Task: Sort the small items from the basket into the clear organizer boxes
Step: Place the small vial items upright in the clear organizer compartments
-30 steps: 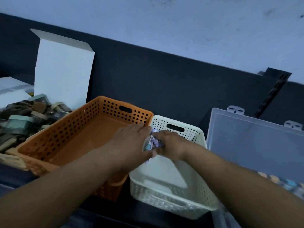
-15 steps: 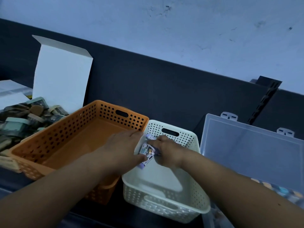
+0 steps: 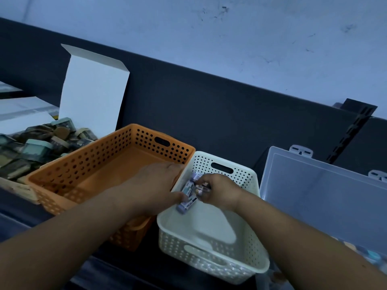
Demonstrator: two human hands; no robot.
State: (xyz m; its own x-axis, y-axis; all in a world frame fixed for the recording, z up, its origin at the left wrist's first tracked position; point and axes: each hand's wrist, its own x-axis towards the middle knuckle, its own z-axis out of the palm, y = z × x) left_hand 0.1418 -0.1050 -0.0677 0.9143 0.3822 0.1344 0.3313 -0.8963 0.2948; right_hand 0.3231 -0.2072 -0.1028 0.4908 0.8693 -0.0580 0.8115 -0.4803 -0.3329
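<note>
Both hands meet over the far left corner of the white perforated basket [image 3: 247,268]. My left hand [image 3: 155,185] grips a bundle of small lavender-capped tubes [image 3: 188,193] against the basket's left wall. My right hand [image 3: 217,190] pinches more of these small tubes from the right. To the right stands the clear organizer box [image 3: 326,206], lid up, with small coloured items [image 3: 372,256] in its base at the lower right edge.
An empty orange perforated basket [image 3: 88,164] sits left of the white one, touching it. Further left, an open cardboard box [image 3: 94,91] holds several small packaged items [image 3: 37,149]. A dark panel runs along the back, below a pale wall.
Both hands have lowered with the tubes from above the white basket's far rim down into its far left corner. The view has shifted slightly.
</note>
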